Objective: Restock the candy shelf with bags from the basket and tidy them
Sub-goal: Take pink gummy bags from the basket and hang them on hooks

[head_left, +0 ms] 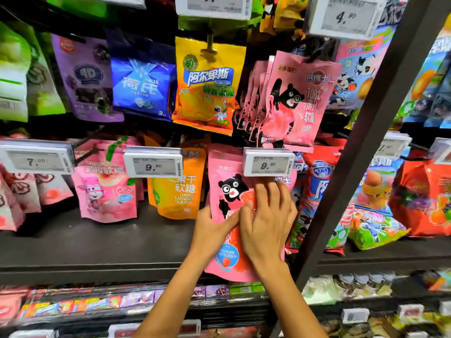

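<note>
Hanging from pegs and standing in rows, candy bags crowded a dark shelf (97, 240) in a shop aisle. A grey post (366, 147) ran slantwise up the right side and split this bay from the next. Lower down were more rows of small packets, too blurred to read.

The pink bag (227, 191), printed with a black bear, stood at the shelf's front edge, its top tucked behind a price tag (268, 164) marked 9.90. The left hand (212, 230) gripped the bag's left edge, thumb laid across the front and fingers hidden behind it. The right hand (268, 215) lay flat on the bag's front, fingers nearly straight and close together. Their tips reached up to just under the tag.

A mango bag (180, 189) stood just left of the pink bag, and a red bag (317, 186) just to its right, partly behind the right hand. On the row above, a bunch of pink bear bags (297, 101) hung tilted from one peg. An orange bag (207, 86), a blue bag (141, 86) and a purple bag (87, 79) hung to their left. The price tag covered the top right corner of the held bag.
</note>
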The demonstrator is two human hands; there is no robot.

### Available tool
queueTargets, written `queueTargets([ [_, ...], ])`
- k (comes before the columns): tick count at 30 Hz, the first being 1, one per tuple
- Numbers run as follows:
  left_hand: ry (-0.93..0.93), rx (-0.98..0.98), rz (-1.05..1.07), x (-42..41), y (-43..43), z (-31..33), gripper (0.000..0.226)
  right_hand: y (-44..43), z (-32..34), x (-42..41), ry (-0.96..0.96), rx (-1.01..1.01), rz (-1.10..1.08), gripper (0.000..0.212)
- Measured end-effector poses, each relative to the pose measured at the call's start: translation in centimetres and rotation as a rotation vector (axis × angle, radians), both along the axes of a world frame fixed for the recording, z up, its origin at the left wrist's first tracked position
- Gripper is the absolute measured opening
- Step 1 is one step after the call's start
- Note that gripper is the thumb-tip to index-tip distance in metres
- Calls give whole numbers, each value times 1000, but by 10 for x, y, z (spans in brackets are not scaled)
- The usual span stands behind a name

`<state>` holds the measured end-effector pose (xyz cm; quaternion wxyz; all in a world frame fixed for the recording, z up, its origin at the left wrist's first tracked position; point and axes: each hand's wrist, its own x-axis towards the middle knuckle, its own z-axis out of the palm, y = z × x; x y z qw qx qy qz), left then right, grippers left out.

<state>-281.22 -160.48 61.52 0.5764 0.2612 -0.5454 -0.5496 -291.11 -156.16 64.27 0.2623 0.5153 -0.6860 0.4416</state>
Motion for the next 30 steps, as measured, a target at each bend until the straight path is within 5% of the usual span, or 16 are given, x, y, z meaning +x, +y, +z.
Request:
queueTargets([
  [8,-22,66,-5,-5,-18,-13,41,-15,-7,-10,12,98,57,36],
  [13,-152,122,25,-4,-36,-17,43,-30,-33,-21,-65,17,290,26],
  [22,-129,-10,184,-9,-44,-32,47,-21,-96,-33,-122,79,292,55],
  [30,-238,-75,218,-10,-54,-42,34,-41,-99,-47,-158,91,401,45],
])
